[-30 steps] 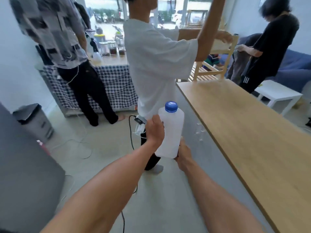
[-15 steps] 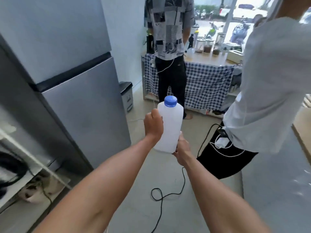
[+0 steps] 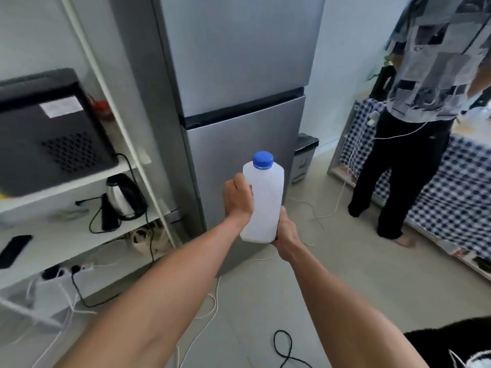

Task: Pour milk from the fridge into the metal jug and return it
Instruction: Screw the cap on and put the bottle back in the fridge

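The milk bottle (image 3: 263, 205) stands upright between my 2 hands, its blue cap (image 3: 263, 160) screwed on and pointing up, clear of both of them. My left hand (image 3: 237, 196) forms the upper grip: palm flat against the bottle's left face, fingers closed round its far side, the thumb tip showing on the front face near the shoulder. My right hand (image 3: 285, 233) forms the lower grip, closed against the bottom right corner, so the bottle's base sits just above and to the left of that wrist. Most of the white body shows between the 2 grips.

Straight beyond my grip is the fridge (image 3: 239, 102), both doors shut, the lower door right behind the bottle. Left of my left hand is a white shelf unit (image 3: 79, 181) carrying a black microwave (image 3: 50, 131), with a kettle (image 3: 125, 197) one shelf lower. Beyond and right of my grip a small bin (image 3: 305, 158) sits by the fridge. Further right a person in dark trousers (image 3: 403, 166) stands against a checked cloth (image 3: 451, 187). Cables (image 3: 287, 346) trail over the floor below my arms.
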`<state>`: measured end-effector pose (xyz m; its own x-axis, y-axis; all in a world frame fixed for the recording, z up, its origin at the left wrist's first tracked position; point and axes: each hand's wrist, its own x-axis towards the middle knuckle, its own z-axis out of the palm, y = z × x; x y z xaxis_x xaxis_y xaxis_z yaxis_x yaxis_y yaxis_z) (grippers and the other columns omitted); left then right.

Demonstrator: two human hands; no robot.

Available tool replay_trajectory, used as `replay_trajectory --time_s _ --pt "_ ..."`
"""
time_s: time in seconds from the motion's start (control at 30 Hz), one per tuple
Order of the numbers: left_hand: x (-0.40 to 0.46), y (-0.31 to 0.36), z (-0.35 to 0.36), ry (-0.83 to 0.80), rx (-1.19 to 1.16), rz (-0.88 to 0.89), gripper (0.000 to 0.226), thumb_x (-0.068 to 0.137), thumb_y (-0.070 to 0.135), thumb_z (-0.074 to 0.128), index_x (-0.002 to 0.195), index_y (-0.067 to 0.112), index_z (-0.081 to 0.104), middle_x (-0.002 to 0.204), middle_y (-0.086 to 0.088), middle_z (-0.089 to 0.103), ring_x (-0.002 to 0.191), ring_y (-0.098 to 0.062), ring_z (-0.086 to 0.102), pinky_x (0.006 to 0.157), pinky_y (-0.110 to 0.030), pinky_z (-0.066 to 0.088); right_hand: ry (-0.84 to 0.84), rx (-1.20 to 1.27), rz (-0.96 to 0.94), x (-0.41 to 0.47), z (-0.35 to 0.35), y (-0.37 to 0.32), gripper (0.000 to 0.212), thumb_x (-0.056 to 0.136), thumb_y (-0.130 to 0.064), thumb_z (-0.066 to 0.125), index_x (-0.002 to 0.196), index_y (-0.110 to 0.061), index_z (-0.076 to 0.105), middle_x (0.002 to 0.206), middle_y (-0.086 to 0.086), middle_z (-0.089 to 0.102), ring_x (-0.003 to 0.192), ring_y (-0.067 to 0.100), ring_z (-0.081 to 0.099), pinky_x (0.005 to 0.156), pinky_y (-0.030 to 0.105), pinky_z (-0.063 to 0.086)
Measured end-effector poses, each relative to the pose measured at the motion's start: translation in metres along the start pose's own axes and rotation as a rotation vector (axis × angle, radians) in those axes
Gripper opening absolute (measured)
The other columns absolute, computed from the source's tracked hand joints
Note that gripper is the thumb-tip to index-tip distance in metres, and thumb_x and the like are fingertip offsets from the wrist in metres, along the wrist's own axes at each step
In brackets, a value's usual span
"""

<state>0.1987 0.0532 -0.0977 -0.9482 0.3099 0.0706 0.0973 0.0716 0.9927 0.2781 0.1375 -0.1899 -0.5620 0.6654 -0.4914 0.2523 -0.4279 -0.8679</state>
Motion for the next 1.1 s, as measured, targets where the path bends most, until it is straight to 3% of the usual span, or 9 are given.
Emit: replay_trajectory --time_s 0.07,0.3,0.4,0.5,0.67,0.77,0.87,0.97,1.1 --pt "0.013 0.0 -0.009 0.074 -0.021 -0.016 0.036 0.085 0.034 0.03 0.052 0.019 0.031 0.05 -0.001 0.04 0.052 -0.02 0.038 0.055 -0.034 0.029 -0.072 -0.061 -0.012 0.015 0.017 -0.007 0.049 0.092 -0.067 0.046 0.097 -0.025 0.07 0.109 0.01 0.077 0.1 0.032 0.075 0.092 0.062 0.06" --pt "0.056 -0.012 -0.041 0.289 -0.006 -0.089 0.045 0.081 0.033 0.032 0.037 0.021 0.035 0.044 0.006 0.037 0.056 -0.023 0.034 0.057 -0.039 0.03 -0.279 -0.162 0.031 0.047 0.073 -0.023 0.039 0.101 -0.057 0.043 0.096 -0.028 0.069 0.108 0.008 0.076 0.095 0.027 0.074 0.092 0.051 0.062" --pt "0.068 -0.012 -0.052 0.376 -0.013 -0.061 0.04 0.083 0.035 0.031 0.045 0.023 0.031 0.05 0.0 0.039 0.056 -0.021 0.036 0.056 -0.039 0.031 -0.329 -0.196 0.031 0.056 0.093 -0.026 0.041 0.096 -0.058 0.047 0.095 -0.026 0.071 0.107 0.011 0.077 0.082 0.026 0.069 0.077 0.041 0.057" --pt "0.084 -0.013 -0.063 0.453 -0.012 -0.049 0.04 0.087 0.042 0.03 0.054 0.02 0.032 0.053 -0.003 0.042 0.056 -0.021 0.04 0.055 -0.04 0.035 -0.371 -0.228 0.035 0.063 0.11 -0.028 0.048 0.096 -0.057 0.046 0.096 -0.016 0.07 0.095 0.005 0.073 0.078 0.024 0.063 0.073 0.039 0.052" --pt "0.108 -0.015 -0.077 0.526 0.026 -0.041 0.043 0.088 0.037 0.03 0.049 0.02 0.037 0.049 -0.001 0.045 0.054 -0.024 0.042 0.053 -0.049 0.042 -0.394 -0.305 0.013 0.084 0.129 -0.039 0.063 0.099 -0.057 0.039 0.108 -0.002 0.069 0.091 0.011 0.07 0.081 0.027 0.067 0.089 0.05 0.061" --pt "0.12 -0.019 -0.084 0.535 0.019 -0.021 0.039 0.089 0.031 0.031 0.051 0.019 0.031 0.051 -0.004 0.041 0.053 -0.021 0.037 0.053 -0.041 0.033 -0.295 -0.486 -0.181 0.091 0.146 -0.078 0.061 0.102 -0.056 0.035 0.101 -0.001 0.059 0.095 0.007 0.061 0.085 0.027 0.058 0.089 0.05 0.056" --pt "0.129 -0.024 -0.091 0.541 0.01 -0.026 0.034 0.089 0.028 0.032 0.057 0.018 0.03 0.053 -0.008 0.04 0.053 -0.021 0.035 0.053 -0.038 0.029 -0.195 -0.566 -0.575 0.103 0.174 -0.133 0.042 0.106 -0.045 0.035 0.092 -0.01 0.053 0.098 0.006 0.056 0.094 0.028 0.05 0.084 0.039 0.041" --pt "0.134 -0.028 -0.096 0.56 0.002 -0.024 0.035 0.092 0.024 0.034 0.059 0.013 0.033 0.056 -0.011 0.038 0.052 -0.02 0.034 0.052 -0.035 0.028 -0.135 -0.644 -0.872 0.11 0.204 -0.179 0.037 0.107 -0.041 0.036 0.097 -0.014 0.06 0.111 0.005 0.059 0.111 0.028 0.046 0.095 0.041 0.038" --pt "0.138 -0.037 -0.104 0.531 0.014 -0.009 0.038 0.096 0.02 0.035 0.06 0.01 0.037 0.056 -0.012 0.037 0.053 -0.019 0.033 0.052 -0.034 0.027 -0.108 -0.85 -0.843 0.118 0.232 -0.208 0.053 0.107 -0.05 0.024 0.083 -0.014 0.054 0.108 0.005 0.06 0.114 0.03 0.046 0.093 0.046 0.034"
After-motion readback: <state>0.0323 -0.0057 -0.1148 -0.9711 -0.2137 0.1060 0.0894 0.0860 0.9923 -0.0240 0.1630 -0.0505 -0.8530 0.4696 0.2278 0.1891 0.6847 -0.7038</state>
